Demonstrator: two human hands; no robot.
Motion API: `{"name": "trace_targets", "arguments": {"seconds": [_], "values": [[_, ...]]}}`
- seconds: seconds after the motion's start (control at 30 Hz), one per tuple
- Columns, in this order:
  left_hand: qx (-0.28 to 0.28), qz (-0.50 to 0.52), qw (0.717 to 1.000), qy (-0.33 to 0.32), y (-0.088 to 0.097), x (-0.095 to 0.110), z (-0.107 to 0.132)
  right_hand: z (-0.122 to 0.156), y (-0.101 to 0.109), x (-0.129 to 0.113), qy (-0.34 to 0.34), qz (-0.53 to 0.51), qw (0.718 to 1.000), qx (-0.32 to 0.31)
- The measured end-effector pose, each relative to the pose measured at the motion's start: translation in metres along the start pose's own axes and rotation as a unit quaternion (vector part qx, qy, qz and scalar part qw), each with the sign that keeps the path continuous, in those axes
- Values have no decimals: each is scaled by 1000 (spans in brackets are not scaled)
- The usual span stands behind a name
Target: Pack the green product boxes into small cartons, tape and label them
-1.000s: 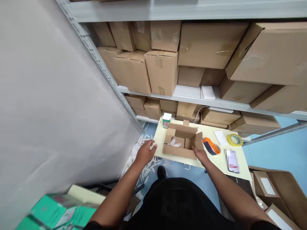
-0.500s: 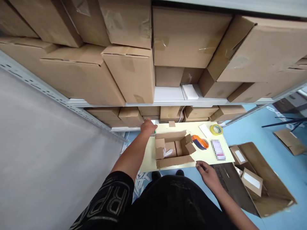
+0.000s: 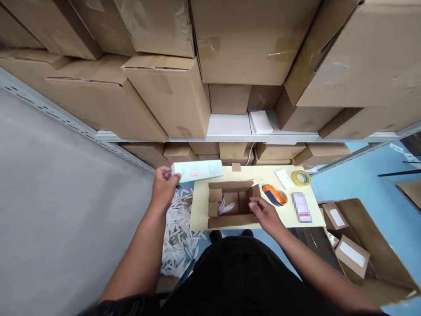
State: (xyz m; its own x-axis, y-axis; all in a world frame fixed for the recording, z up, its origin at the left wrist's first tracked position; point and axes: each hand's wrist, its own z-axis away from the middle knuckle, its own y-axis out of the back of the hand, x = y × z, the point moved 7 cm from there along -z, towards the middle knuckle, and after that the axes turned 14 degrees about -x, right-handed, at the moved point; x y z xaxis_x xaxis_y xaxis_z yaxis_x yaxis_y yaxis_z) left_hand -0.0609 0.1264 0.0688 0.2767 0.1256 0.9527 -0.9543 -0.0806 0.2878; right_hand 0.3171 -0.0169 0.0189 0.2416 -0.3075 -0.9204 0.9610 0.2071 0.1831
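My left hand [image 3: 164, 186] grips one end of a long, flat, pale green and white box [image 3: 199, 170], raised over the table's left back corner. Below and to the right of it stands a small carton [image 3: 226, 220], its flaps up and its top open. Some white paper [image 3: 226, 207] lies inside the carton. At the carton's right end, my right hand [image 3: 268, 215] has its thumb and fingers closed at the flap. An orange and blue tape dispenser [image 3: 274, 195] rests just right of the carton.
On the pale yellow table [image 3: 200, 215] also lie a clear yellow tape roll [image 3: 301, 177], a white card [image 3: 284, 179] and a blurred-out item [image 3: 301, 207]. Shelves of cardboard boxes [image 3: 167, 92] rise behind. Paper strips [image 3: 179, 228] cover the floor at left; a large carton [image 3: 378, 245] holding parcels stands right.
My left hand has come back leftward from behind the carton, now holding the pale green box. My right hand has moved up and left from the table edge to the carton's right flap.
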Motion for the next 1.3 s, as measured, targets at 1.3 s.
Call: {"name": "trace_targets", "arguments": {"seconds": [1.3], "values": [[-229,-454,859,-51,-115,-77,131,-5,-8,41,-55,172,981,70]]}}
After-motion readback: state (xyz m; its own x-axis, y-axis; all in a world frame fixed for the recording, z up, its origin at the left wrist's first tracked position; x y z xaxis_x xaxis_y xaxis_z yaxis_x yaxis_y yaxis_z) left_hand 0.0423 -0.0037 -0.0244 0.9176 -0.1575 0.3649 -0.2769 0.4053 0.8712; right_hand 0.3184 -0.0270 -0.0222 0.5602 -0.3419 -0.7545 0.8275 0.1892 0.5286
